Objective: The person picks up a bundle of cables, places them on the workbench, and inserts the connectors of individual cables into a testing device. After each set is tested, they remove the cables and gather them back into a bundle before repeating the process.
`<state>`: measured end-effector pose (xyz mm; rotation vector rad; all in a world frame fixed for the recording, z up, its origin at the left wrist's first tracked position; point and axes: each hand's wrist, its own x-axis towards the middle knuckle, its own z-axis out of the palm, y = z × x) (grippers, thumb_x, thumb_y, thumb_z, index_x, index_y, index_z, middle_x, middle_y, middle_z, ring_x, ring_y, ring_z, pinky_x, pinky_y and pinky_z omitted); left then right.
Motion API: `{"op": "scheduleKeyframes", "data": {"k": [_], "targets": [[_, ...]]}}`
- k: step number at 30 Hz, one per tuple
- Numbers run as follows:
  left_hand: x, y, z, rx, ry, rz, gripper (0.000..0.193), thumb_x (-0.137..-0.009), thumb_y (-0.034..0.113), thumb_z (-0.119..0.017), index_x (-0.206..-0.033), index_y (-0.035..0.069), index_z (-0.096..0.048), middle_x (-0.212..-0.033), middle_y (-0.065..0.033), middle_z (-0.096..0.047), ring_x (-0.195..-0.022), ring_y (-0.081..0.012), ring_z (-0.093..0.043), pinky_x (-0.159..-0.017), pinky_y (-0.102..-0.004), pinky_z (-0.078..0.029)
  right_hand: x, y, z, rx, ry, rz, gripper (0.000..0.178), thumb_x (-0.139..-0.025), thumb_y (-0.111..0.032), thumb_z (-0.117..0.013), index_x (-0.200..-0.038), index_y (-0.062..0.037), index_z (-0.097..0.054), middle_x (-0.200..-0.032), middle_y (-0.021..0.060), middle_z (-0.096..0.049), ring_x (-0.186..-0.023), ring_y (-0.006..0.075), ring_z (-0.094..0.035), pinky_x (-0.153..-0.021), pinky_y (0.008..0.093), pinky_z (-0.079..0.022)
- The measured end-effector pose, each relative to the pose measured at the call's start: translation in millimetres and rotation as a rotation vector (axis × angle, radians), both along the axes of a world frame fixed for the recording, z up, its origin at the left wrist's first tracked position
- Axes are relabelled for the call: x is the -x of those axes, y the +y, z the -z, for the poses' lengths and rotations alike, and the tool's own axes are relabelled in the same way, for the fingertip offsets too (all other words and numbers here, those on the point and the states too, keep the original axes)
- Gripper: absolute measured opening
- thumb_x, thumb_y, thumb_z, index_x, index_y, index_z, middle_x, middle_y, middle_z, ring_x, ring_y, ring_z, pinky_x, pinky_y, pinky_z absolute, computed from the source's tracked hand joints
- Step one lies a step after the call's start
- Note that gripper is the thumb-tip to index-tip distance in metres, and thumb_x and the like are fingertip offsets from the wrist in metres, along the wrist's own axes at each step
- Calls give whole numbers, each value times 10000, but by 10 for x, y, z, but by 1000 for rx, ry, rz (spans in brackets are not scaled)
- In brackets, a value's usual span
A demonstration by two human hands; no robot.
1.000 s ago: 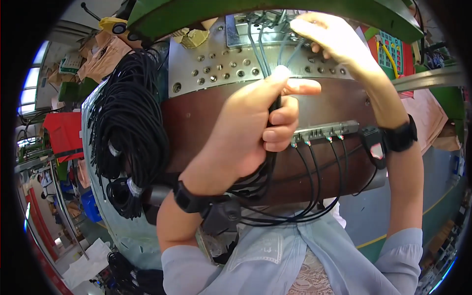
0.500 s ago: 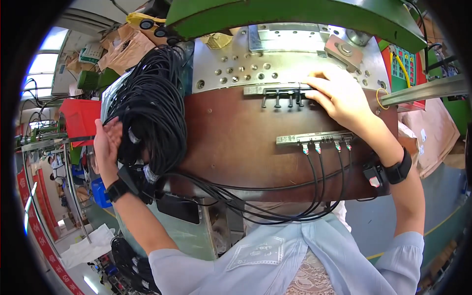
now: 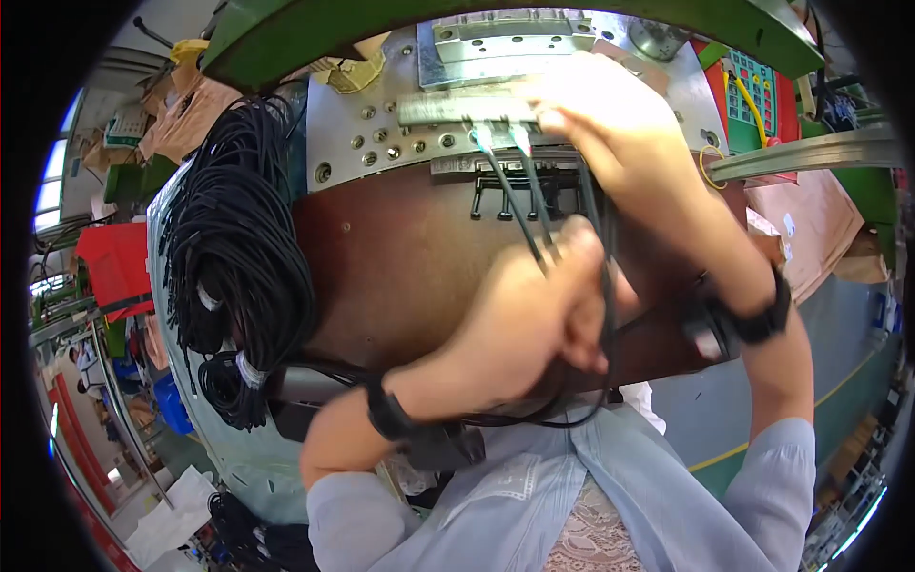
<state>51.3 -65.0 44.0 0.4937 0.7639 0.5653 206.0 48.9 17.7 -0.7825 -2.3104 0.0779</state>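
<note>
My right hand (image 3: 620, 124), blurred by motion, grips one end of a slim metal bar (image 3: 438, 111) raised in front of the steel plate. Black cables (image 3: 516, 195) hang from the bar, their ends seated along its near edge. Lower down, my left hand (image 3: 534, 310) is closed around these cables. Beneath them, a second metal bar with black moulded pieces (image 3: 505, 195) lies at the far edge of the brown board (image 3: 400, 248). My right hand and the cables partly cover that second bar.
A large bundle of black cables (image 3: 233, 238) lies on the left. The drilled steel plate (image 3: 334, 143) carries a metal block (image 3: 515, 43) at the back, under a green machine beam (image 3: 315, 33). A control panel with buttons (image 3: 753, 86) stands at the far right, beside a metal rail (image 3: 810, 164).
My left hand has left the cable bundle and now holds the bar's cables. My right hand has let go of the bar with black pieces and lifted the cabled bar off the board.
</note>
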Motion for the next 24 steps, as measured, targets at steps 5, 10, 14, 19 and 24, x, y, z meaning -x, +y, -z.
{"op": "scheduleKeyframes", "data": {"k": [5, 10, 14, 19, 24], "targets": [[65, 1175, 17, -48, -39, -552, 304, -932, 265, -484, -809, -2, -559, -585, -11, -500, -424, -108, -436, -464, -248, -434, -168, 766, 105, 49, -312, 175, 138, -844, -128, -541, -929, -41, -605, -845, 100, -604, -790, 228, -545, -692, 332, -441], [416, 1654, 271, -32, -291, -112, 288, -926, 259, -484, -836, -9, -538, -645, -44, -532, -479, -133, -473, -488, -259, -452, -497, 824, -35, 557, -338, 308, 322, -926, -261, -493, -748, -12, -594, -659, 69, -568, -528, 148, -505, -490, 280, -434], [473, 1564, 160, -278, 345, -25, 330, -934, 271, -466, -1053, -33, -506, -871, -113, -602, -679, -173, -577, -580, -258, -480, -398, 719, -18, 669, 20, 182, 291, -887, -298, -534, -870, -16, -605, -752, 91, -592, -611, 178, -556, -565, 282, -480], [495, 1535, 189, -1267, 1143, -181, 210, -904, 220, -511, -946, 29, -587, -817, -93, -642, -674, -189, -618, -588, -278, -485, -184, 743, 235, -251, -331, 298, 310, -772, -140, -608, -1078, -93, -617, -963, 137, -632, -862, 283, -616, -749, 364, -493], [596, 1772, 437, -2157, 1226, -426, 101, -842, 174, -585, -854, 121, -670, -734, -47, -643, -665, -199, -612, -592, -307, -492, -82, 692, 158, -271, -376, 315, 293, -770, -163, -621, -1053, -87, -620, -913, 143, -632, -794, 285, -621, -680, 368, -503]]}}
